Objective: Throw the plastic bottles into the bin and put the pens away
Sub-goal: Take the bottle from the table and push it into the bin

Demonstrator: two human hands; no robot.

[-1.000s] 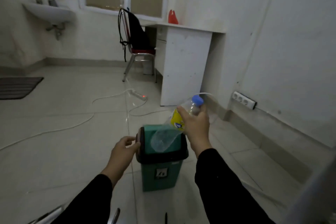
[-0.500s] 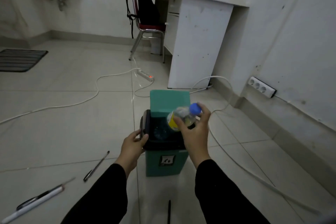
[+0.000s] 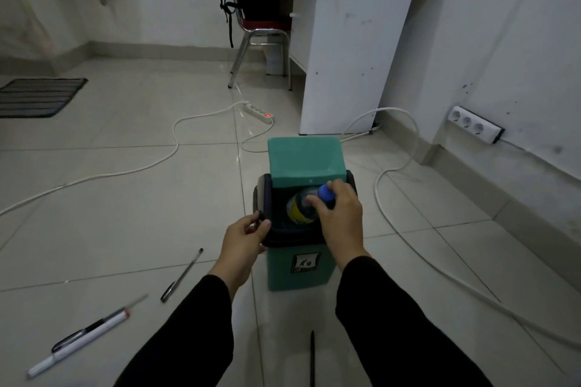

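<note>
A small green bin (image 3: 298, 270) with a black rim stands on the tiled floor, its green swing lid (image 3: 305, 160) tipped open. My right hand (image 3: 341, 223) grips a clear plastic bottle (image 3: 300, 209) with a yellow label and blue cap, most of it down inside the bin's mouth. My left hand (image 3: 243, 240) holds the bin's black rim at its left front corner. Pens lie on the floor: a thin dark pen (image 3: 182, 275) left of the bin, a white pen (image 3: 78, 342) at lower left, a black pen (image 3: 312, 355) near the bottom edge.
A white power strip (image 3: 259, 111) and white cables (image 3: 151, 163) trail across the floor behind and right of the bin. A white desk (image 3: 352, 41) and a chair (image 3: 257, 19) with a black bag stand at the back. A dark mat (image 3: 37, 97) lies at left.
The bottle has gone from above the closed lid down into the open bin. My right hand followed it down; my left hand stays on the rim. The view has tilted downward.
</note>
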